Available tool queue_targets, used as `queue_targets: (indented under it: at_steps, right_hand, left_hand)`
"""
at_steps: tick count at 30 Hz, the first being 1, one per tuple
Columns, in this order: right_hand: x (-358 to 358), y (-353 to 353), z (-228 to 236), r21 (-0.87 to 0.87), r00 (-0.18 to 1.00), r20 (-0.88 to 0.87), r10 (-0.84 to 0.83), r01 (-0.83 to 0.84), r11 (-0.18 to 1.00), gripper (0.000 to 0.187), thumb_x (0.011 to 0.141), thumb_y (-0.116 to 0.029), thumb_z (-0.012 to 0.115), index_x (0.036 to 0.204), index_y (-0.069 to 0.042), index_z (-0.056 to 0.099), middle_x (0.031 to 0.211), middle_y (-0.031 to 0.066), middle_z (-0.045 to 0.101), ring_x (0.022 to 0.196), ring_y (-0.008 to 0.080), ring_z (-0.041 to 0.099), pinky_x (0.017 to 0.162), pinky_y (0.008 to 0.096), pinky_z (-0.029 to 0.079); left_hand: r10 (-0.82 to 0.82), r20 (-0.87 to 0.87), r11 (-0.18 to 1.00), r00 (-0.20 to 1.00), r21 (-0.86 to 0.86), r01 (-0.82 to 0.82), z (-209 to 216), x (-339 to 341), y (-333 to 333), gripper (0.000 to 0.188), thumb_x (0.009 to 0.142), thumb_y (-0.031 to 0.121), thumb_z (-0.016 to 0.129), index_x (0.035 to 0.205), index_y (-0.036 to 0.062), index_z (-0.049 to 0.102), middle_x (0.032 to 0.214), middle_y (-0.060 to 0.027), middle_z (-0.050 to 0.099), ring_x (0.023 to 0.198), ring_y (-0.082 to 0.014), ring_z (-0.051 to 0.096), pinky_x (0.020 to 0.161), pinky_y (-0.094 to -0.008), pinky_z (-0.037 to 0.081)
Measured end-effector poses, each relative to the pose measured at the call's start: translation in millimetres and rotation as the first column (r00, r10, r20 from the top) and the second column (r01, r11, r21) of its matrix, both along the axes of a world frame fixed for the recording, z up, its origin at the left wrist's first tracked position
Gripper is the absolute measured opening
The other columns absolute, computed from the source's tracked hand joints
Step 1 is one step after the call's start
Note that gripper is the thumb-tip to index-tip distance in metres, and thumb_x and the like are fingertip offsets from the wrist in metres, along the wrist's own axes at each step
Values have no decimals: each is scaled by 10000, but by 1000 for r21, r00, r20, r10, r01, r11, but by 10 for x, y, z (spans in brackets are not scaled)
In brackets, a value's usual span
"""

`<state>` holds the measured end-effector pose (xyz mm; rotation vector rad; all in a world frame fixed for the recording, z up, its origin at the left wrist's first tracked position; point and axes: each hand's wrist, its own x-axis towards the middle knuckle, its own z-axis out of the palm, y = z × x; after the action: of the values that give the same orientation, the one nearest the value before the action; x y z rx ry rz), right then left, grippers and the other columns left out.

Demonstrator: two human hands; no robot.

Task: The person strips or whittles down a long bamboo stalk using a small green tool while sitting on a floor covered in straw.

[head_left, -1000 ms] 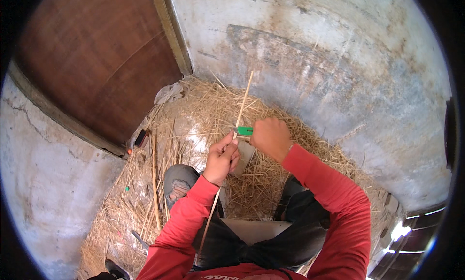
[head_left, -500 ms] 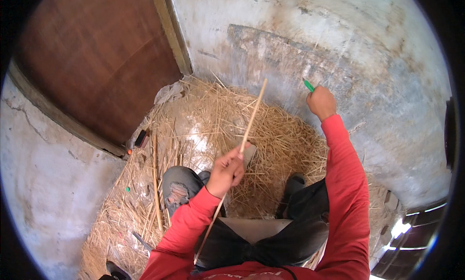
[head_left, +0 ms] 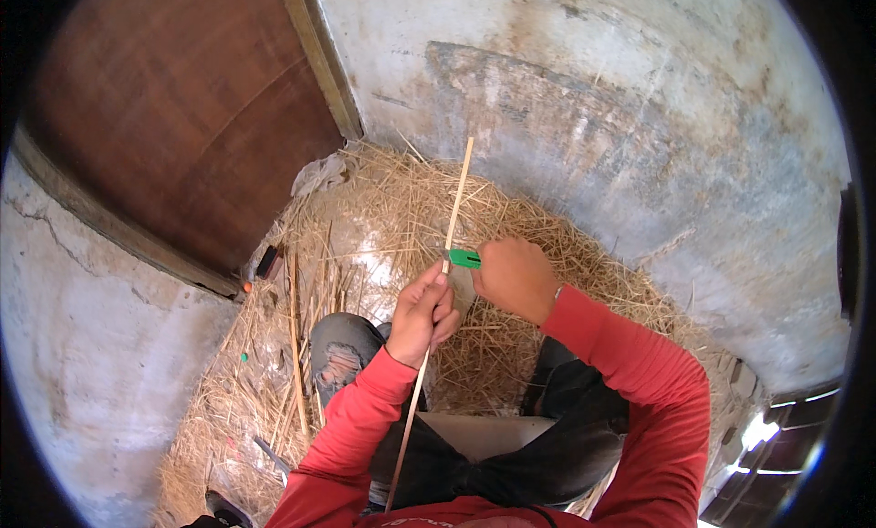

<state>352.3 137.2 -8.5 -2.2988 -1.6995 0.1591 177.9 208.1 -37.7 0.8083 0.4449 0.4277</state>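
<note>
A long, thin, pale strip, like split bamboo or cane, runs from my lap up past my left hand. My left hand is closed round it, the thumb pressed along its side. In my right hand is a green-handled utility knife, gripped in a fist. The knife's front end is against the strip or right beside it, just above my left fingertips. Its blade is too small to make out clearly.
Heaps of straw-like shavings cover the floor between my legs and the stained wall. Longer strips lie at the left. A brown door panel stands at the far left, with a small dark block near its foot.
My right hand has swung the knife from out by the wall inward and down to the strip. The strip now stands more upright in my left hand, which has shifted slightly.
</note>
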Motion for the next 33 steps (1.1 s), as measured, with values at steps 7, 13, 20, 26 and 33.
queue_targets:
  at_steps: [7,13,20,26,33]
  right_hand:
    - [214,215,-99,-58,991,-2,-135,135,989,208,809,-205,640,767,-11,702,748,228,682,683,396,695,617,481,558]
    - [1486,97,-138,147,863,104,-495,479,866,293,888,-265,619,833,13,692,799,211,696,721,401,689,668,499,556]
    - [795,-69,192,137,974,43,-224,216,967,276,847,-261,639,791,4,692,718,229,661,669,400,667,645,511,535]
    - [28,-32,-23,14,997,-43,68,-68,998,249,781,-225,653,737,19,677,675,245,637,640,423,655,615,503,540]
    - [258,147,-177,40,993,50,-107,105,994,260,801,-239,656,742,12,688,693,231,657,642,399,673,611,501,547]
  left_hand:
    - [-83,-17,995,996,-66,81,-20,-85,32,364,1085,194,395,1405,50,492,596,44,306,385,-66,265,362,-231,227]
    - [-203,1,979,979,-18,203,35,-194,-165,403,1083,217,394,1427,19,463,578,55,289,383,-57,261,355,-220,235]
    - [-153,84,981,985,-110,162,111,-63,8,442,1087,209,388,1515,102,382,608,54,296,401,-49,253,376,-207,230]
    - [-48,76,966,996,-251,66,48,-31,34,430,1084,175,398,1514,184,399,607,55,304,394,-51,252,382,-209,224]
    - [-147,73,968,986,-196,158,30,-84,107,431,1084,171,394,1513,137,394,608,60,292,395,-45,241,373,-201,222]
